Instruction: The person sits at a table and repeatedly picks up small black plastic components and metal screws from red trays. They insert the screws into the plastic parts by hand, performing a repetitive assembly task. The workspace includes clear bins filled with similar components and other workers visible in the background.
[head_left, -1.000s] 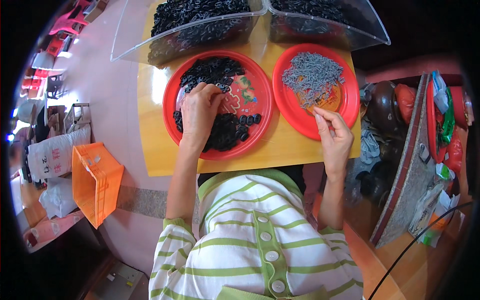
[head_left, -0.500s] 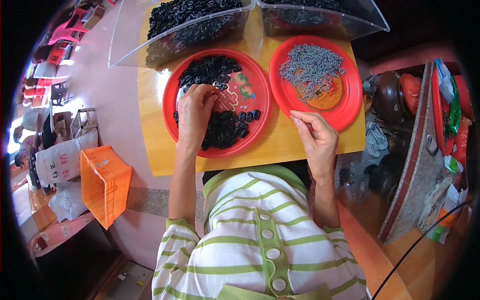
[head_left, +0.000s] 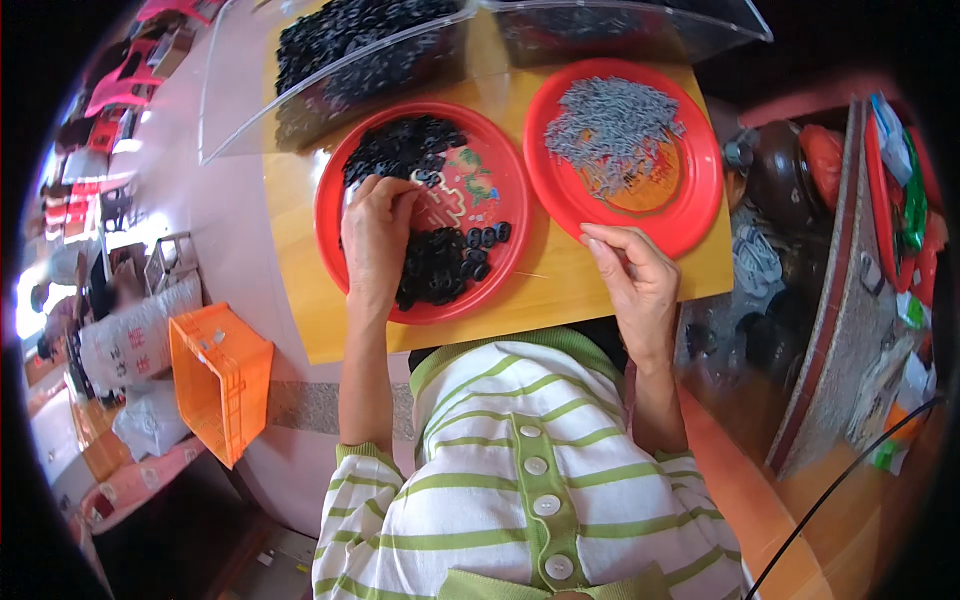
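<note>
My left hand [head_left: 377, 245] is over the left red plate [head_left: 518, 185], thumb and fingertips pinched together; whatever is between them is hidden. Small black oval pieces with holes form one heap [head_left: 408, 140] beyond my fingers and another heap [head_left: 432, 262] on the near side. A few black pieces [head_left: 488, 236] lie apart, near the plate's right side. Just off the near rim of the right red plate [head_left: 706, 175] is my right hand [head_left: 638, 285], its thumb and forefinger drawn close; I cannot make out anything in them. Many small grey screws [head_left: 610, 125] are piled in that plate.
Both plates stand on a yellow table [head_left: 330, 335]. Clear plastic bins [head_left: 350, 100] of black pieces stand along its far side. An orange crate [head_left: 222, 380] is on the floor at left, beside a white sack [head_left: 140, 335]. A brown jar [head_left: 783, 165] stands at right.
The whole view has shifted slightly, with the plates and bins a little further left. Both hands keep nearly the same places and poses.
</note>
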